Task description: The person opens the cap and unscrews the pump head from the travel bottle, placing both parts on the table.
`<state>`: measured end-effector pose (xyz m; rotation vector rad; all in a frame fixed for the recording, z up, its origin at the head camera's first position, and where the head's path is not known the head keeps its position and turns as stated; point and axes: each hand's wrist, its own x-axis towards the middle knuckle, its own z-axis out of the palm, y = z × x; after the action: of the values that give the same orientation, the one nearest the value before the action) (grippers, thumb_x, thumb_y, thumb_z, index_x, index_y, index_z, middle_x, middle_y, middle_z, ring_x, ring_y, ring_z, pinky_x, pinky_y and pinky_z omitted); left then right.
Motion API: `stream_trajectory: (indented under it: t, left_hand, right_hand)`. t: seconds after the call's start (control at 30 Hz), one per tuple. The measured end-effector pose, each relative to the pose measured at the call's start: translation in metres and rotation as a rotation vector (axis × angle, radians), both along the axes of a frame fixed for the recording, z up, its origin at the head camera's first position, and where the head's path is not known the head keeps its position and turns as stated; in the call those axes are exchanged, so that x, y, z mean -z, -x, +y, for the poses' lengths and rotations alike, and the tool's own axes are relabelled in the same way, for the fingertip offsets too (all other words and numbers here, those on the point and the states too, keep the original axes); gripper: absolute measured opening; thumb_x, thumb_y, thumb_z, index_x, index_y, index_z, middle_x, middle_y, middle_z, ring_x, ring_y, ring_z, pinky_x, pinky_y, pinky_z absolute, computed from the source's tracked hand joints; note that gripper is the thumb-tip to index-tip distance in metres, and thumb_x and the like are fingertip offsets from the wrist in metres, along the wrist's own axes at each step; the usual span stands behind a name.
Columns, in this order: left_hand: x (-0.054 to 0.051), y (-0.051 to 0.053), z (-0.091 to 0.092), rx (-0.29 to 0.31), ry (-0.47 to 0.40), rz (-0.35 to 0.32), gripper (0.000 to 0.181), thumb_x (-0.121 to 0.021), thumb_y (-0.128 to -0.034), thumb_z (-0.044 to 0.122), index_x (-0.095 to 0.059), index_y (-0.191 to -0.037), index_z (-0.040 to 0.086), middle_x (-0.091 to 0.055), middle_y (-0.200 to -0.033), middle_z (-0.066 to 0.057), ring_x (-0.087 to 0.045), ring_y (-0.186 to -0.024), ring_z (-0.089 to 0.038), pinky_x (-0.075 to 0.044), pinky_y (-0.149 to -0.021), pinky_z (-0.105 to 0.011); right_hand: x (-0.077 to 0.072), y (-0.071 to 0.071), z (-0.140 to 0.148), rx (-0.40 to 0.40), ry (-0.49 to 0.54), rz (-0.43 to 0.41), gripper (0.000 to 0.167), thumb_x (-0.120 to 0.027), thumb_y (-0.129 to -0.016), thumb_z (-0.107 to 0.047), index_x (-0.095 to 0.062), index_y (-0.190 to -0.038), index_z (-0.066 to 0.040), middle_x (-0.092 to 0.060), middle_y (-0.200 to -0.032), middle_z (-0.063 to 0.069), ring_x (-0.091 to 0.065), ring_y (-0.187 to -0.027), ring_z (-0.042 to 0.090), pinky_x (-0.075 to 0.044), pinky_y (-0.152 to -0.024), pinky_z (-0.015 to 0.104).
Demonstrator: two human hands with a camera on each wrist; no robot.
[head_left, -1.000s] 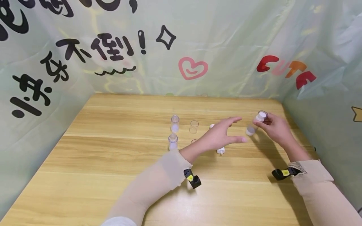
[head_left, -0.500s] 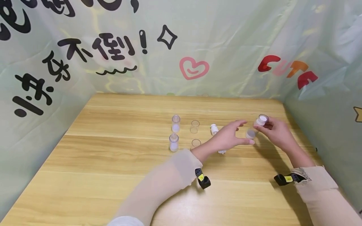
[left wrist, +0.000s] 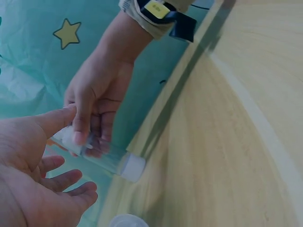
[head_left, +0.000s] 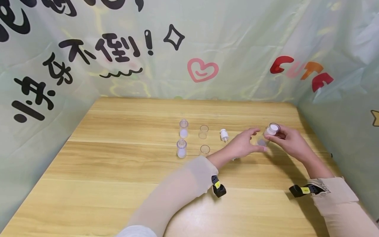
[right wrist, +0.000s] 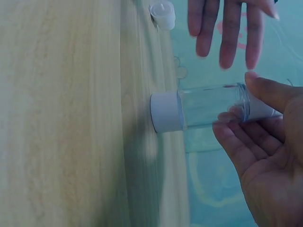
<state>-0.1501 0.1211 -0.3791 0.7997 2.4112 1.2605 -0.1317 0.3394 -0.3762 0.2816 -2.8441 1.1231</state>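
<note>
Pale green printed cloth backdrop [head_left: 237, 36] rises behind a light wood-grain tabletop [head_left: 118, 171]. Person's right hand [head_left: 291, 141] grips a clear cylindrical bottle with white base [right wrist: 203, 106], thumb and fingers round its upper end. Left hand [head_left: 241, 144] holds nothing, fingers extended, thumb apart, just beside that bottle. The bottle tilts at the tabletop's right side; I can't tell if its base touches. Well left, two clear round-topped bottles with white insides stand upright, one far [head_left: 184, 129], one near [head_left: 182, 148]. Between: two clear dark-rimmed cylinders, far [head_left: 203, 132] and near [head_left: 205, 151]. Smallest: white stemmed piece [head_left: 224, 135], near the left hand.
</note>
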Motion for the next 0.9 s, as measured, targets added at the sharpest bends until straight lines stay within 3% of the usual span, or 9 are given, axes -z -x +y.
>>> stream_trajectory:
  t: [0.2, 0.43, 0.57, 0.73, 0.9]
  left_hand:
    - [0.002, -0.002, 0.007, 0.018, 0.027, 0.019, 0.078, -0.075, -0.0855, 0.043, -0.038, -0.150, 0.020, -0.048, -0.145, 0.003, -0.048, -0.127, -0.010, -0.043, -0.100, -0.025]
    - [0.006, -0.002, 0.014, 0.000, 0.059, 0.013, 0.078, -0.076, -0.0837, 0.045, -0.039, -0.150, 0.024, -0.049, -0.144, 0.005, -0.048, -0.126, -0.009, -0.043, -0.100, -0.024]
    - [0.010, -0.001, 0.019, -0.041, 0.053, -0.021, 0.076, -0.079, -0.0825, 0.042, -0.041, -0.146, 0.024, -0.051, -0.141, 0.006, -0.052, -0.123, -0.009, -0.044, -0.097, -0.022]
    - [0.014, 0.003, 0.022, -0.086, 0.049, -0.056, 0.073, -0.081, -0.0811, 0.039, -0.045, -0.142, 0.021, -0.055, -0.136, 0.007, -0.056, -0.117, -0.010, -0.047, -0.092, -0.020]
    - [0.019, 0.006, 0.023, -0.070, 0.033, -0.062, 0.070, -0.081, -0.0814, 0.034, -0.047, -0.140, 0.019, -0.057, -0.134, 0.007, -0.056, -0.115, -0.008, -0.047, -0.090, -0.018]
  right_hand:
    - [0.001, -0.004, 0.001, -0.073, 0.038, 0.012, 0.037, -0.069, -0.093, -0.014, -0.060, -0.121, 0.008, -0.066, -0.108, 0.025, -0.061, -0.087, -0.005, -0.053, -0.069, 0.014]
    - [0.000, -0.010, -0.002, -0.094, 0.047, -0.007, 0.033, -0.069, -0.093, -0.013, -0.061, -0.119, 0.006, -0.065, -0.109, 0.024, -0.060, -0.088, -0.006, -0.052, -0.070, 0.013]
    - [0.000, -0.012, -0.003, -0.110, 0.071, -0.004, 0.030, -0.069, -0.092, -0.010, -0.061, -0.117, 0.005, -0.066, -0.105, 0.018, -0.062, -0.088, -0.003, -0.054, -0.070, 0.016]
    - [0.002, -0.016, -0.004, -0.146, 0.107, 0.013, 0.027, -0.070, -0.091, -0.005, -0.062, -0.115, 0.006, -0.067, -0.098, 0.002, -0.064, -0.086, 0.002, -0.055, -0.070, 0.018]
    - [0.003, -0.019, -0.007, -0.159, 0.112, 0.009, 0.029, -0.069, -0.091, -0.004, -0.060, -0.117, 0.006, -0.068, -0.099, 0.005, -0.064, -0.088, 0.001, -0.055, -0.071, 0.017]
